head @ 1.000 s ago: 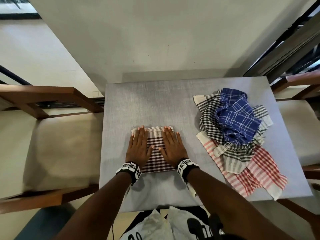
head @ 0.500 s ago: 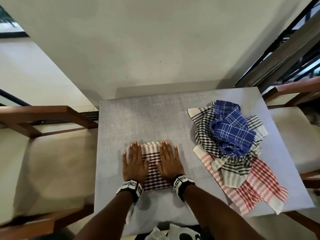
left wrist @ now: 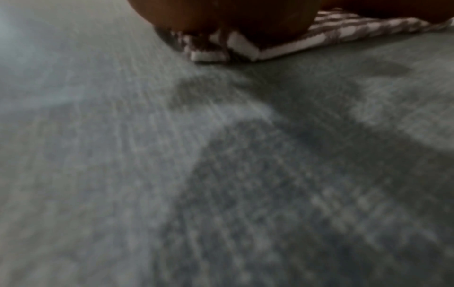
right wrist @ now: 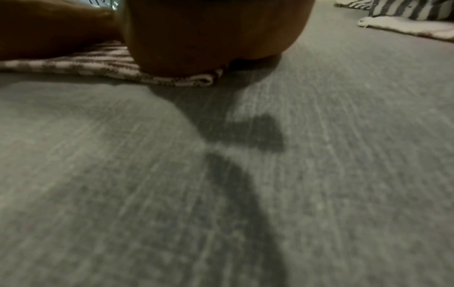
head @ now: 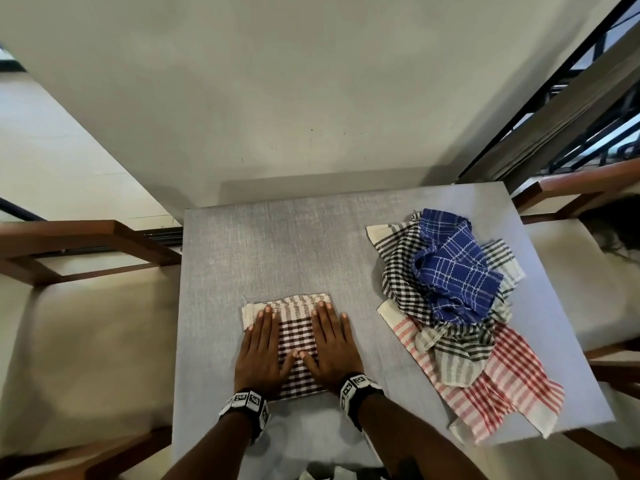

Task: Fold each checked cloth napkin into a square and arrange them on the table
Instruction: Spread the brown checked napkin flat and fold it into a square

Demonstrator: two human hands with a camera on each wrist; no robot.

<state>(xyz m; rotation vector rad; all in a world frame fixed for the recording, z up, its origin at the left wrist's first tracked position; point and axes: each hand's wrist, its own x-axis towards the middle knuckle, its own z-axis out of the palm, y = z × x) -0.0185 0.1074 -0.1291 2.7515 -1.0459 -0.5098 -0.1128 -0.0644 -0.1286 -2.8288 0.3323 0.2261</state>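
A brown-and-white checked napkin [head: 296, 334], folded into a small rectangle, lies on the grey table [head: 277, 244] near its front edge. My left hand [head: 259, 344] and right hand [head: 332, 341] lie flat on it side by side, fingers straight, thumbs nearly meeting in the middle. In the left wrist view the heel of my left hand [left wrist: 233, 17] presses the napkin's folded near corner [left wrist: 245, 48]. In the right wrist view my right palm [right wrist: 213, 33] sits on the napkin's right corner [right wrist: 196, 77].
A loose heap of unfolded napkins lies at the table's right: blue check [head: 450, 268] on top, black check [head: 401, 268] under it, red check [head: 502, 386] reaching the front right corner. Wooden chairs [head: 86, 237] with cream cushions flank the table. A wall stands behind.
Both hands have slid back toward me along the napkin, uncovering its striped far edge. The head camera tilted, so the table sits lower in view.
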